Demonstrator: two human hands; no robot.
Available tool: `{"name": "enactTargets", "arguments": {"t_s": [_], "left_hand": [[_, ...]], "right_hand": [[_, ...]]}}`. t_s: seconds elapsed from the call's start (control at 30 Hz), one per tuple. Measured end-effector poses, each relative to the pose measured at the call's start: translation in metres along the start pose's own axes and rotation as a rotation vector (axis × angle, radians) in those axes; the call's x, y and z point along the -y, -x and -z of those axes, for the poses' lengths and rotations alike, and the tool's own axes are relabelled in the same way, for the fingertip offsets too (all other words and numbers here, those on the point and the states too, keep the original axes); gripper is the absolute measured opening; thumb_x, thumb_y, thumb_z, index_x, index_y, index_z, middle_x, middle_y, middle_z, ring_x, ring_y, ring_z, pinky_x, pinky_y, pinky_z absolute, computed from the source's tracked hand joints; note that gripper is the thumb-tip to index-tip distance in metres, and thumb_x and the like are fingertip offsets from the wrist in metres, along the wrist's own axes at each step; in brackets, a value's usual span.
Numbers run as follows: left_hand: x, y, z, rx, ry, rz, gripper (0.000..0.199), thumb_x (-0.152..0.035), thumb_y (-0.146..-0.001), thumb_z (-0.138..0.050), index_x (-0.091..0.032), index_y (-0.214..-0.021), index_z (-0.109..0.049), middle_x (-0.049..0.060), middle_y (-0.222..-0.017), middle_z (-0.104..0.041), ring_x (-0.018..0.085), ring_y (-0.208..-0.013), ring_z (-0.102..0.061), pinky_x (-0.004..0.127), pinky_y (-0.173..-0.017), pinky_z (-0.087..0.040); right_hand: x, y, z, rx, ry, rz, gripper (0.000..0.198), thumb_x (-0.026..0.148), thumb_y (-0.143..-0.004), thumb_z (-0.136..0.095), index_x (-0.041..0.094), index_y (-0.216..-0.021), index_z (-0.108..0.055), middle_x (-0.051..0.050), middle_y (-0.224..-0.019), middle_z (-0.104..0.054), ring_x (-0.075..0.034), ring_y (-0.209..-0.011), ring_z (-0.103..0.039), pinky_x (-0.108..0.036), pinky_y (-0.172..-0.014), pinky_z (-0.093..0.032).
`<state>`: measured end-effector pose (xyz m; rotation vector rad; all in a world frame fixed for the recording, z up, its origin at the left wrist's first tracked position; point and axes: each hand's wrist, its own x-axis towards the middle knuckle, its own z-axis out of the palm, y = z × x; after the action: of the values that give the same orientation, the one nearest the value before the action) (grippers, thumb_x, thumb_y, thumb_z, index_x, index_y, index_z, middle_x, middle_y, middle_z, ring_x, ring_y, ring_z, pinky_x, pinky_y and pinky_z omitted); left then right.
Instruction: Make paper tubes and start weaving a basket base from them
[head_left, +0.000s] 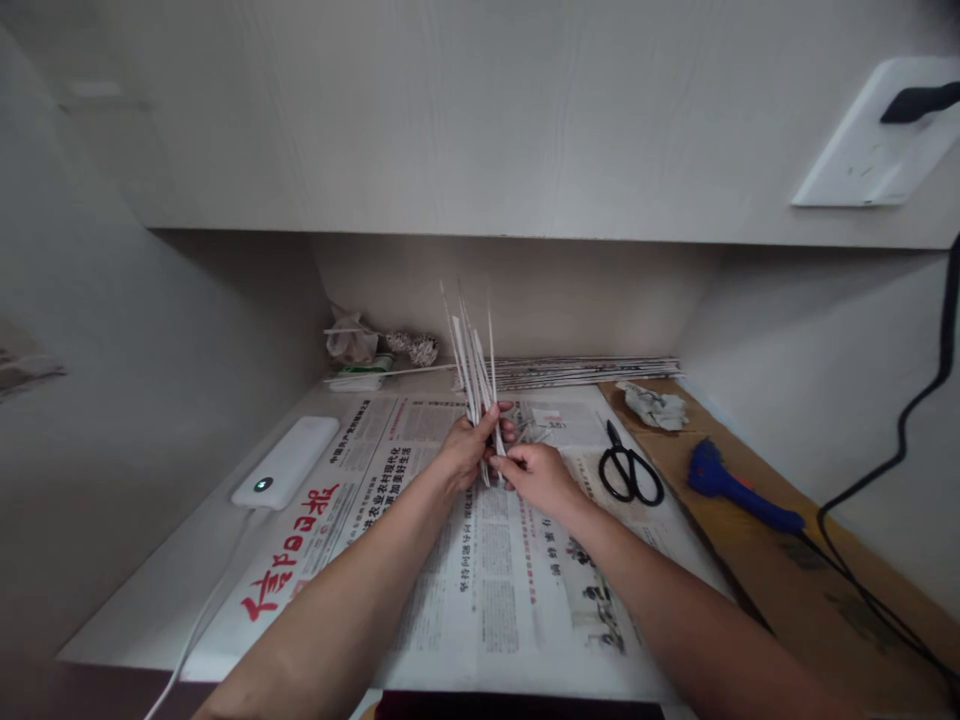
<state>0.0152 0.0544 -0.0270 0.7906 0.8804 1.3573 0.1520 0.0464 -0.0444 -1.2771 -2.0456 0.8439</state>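
Note:
My left hand (pixel 471 447) is closed round a bundle of thin rolled-paper sticks (pixel 468 365), which stands up over the newspaper and fans out a little at the top. Close beside it, my right hand (pixel 538 472) pinches the lower end of one paper stick (pixel 492 350) at the bundle's right side. The fingertips of both hands nearly meet and partly hide the sticks' lower ends. A few short thin pieces (pixel 536 432) lie on the newspaper (pixel 495 590) just behind my right hand. To the right rest black-handled scissors (pixel 630 474).
Long paper sticks (pixel 570 373) lie along the back wall. At back left are a plastic bag (pixel 351 338) and a patterned woven piece (pixel 414 347). A white power bank (pixel 289 462) sits left. On cardboard (pixel 757 560) at right lie a blue glue gun (pixel 742 492), its cord, and a crumpled wad (pixel 654 407).

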Motion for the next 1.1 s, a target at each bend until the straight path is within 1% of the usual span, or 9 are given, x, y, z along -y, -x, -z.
{"name": "enactTargets", "arguments": {"t_s": [0.1, 0.3, 0.47, 0.57, 0.63, 0.77, 0.97, 1.1], "left_hand": [[0.0, 0.0, 0.0, 0.002, 0.008, 0.004, 0.045, -0.045, -0.071, -0.074, -0.014, -0.103, -0.068, 0.002, -0.073, -0.063, 0.011, -0.061, -0.061, 0.02, -0.05, -0.049], [-0.002, 0.003, -0.002, 0.014, 0.007, 0.008, 0.05, -0.039, -0.063, -0.081, -0.013, -0.104, -0.069, 0.002, -0.071, -0.064, 0.011, -0.06, -0.06, 0.021, -0.052, -0.05], [-0.001, 0.002, -0.002, 0.01, -0.01, 0.0, 0.048, -0.041, -0.066, -0.079, -0.014, -0.103, -0.069, 0.002, -0.072, -0.063, 0.011, -0.061, -0.06, 0.021, -0.053, -0.05], [0.0, 0.0, 0.001, 0.011, -0.011, -0.014, 0.044, -0.041, -0.068, -0.077, -0.015, -0.103, -0.07, 0.002, -0.073, -0.063, 0.01, -0.061, -0.059, 0.02, -0.053, -0.049], [-0.001, -0.001, 0.002, 0.0, -0.015, -0.011, 0.044, -0.043, -0.07, -0.076, -0.016, -0.104, -0.069, 0.003, -0.075, -0.063, 0.01, -0.061, -0.059, 0.018, -0.049, -0.046], [-0.004, -0.001, 0.003, -0.014, -0.032, -0.003, 0.046, -0.045, -0.07, -0.075, -0.016, -0.105, -0.068, 0.002, -0.075, -0.063, 0.01, -0.06, -0.059, 0.016, -0.041, -0.039], [-0.01, 0.002, 0.001, -0.006, 0.005, -0.005, 0.045, -0.044, -0.069, -0.076, -0.016, -0.103, -0.068, 0.001, -0.073, -0.062, 0.009, -0.06, -0.059, 0.015, -0.04, -0.037], [-0.012, 0.003, 0.002, -0.004, 0.02, 0.001, 0.044, -0.042, -0.07, -0.076, -0.016, -0.104, -0.068, 0.002, -0.074, -0.062, 0.01, -0.061, -0.061, 0.015, -0.041, -0.038]], "right_hand": [[0.002, 0.0, 0.0, 0.011, -0.003, -0.018, 0.037, 0.044, -0.083, -0.055, 0.019, -0.057, -0.058, 0.0, -0.053, -0.063, -0.012, -0.049, -0.055, -0.022, -0.05, -0.035], [0.001, 0.0, -0.002, 0.028, -0.089, -0.074, 0.036, 0.045, -0.083, -0.055, 0.019, -0.059, -0.058, 0.0, -0.052, -0.062, -0.011, -0.047, -0.055, -0.021, -0.049, -0.037], [-0.001, -0.001, -0.003, 0.028, -0.081, -0.068, 0.039, 0.046, -0.084, -0.055, 0.018, -0.056, -0.056, 0.0, -0.053, -0.063, -0.01, -0.046, -0.054, -0.02, -0.047, -0.037], [-0.006, -0.003, -0.006, 0.036, -0.108, -0.059, 0.041, 0.05, -0.085, -0.053, 0.018, -0.06, -0.059, -0.001, -0.056, -0.064, -0.01, -0.047, -0.055, -0.02, -0.047, -0.039], [-0.01, -0.004, -0.008, 0.05, -0.158, -0.062, 0.038, 0.049, -0.087, -0.051, 0.018, -0.067, -0.062, -0.001, -0.056, -0.064, -0.011, -0.048, -0.057, -0.02, -0.047, -0.04], [-0.013, -0.004, -0.011, 0.099, -0.256, -0.08, 0.029, 0.04, -0.088, -0.05, 0.018, -0.075, -0.064, -0.001, -0.057, -0.063, -0.013, -0.053, -0.061, -0.02, -0.046, -0.043], [-0.004, -0.002, -0.009, 0.101, -0.37, -0.128, 0.02, 0.034, -0.084, -0.057, 0.017, -0.079, -0.066, 0.0, -0.059, -0.063, -0.014, -0.058, -0.065, -0.021, -0.05, -0.05], [-0.002, -0.001, -0.009, 0.078, -0.338, -0.093, 0.018, 0.034, -0.083, -0.058, 0.018, -0.082, -0.067, 0.0, -0.062, -0.065, -0.014, -0.06, -0.066, -0.021, -0.05, -0.05]]}}
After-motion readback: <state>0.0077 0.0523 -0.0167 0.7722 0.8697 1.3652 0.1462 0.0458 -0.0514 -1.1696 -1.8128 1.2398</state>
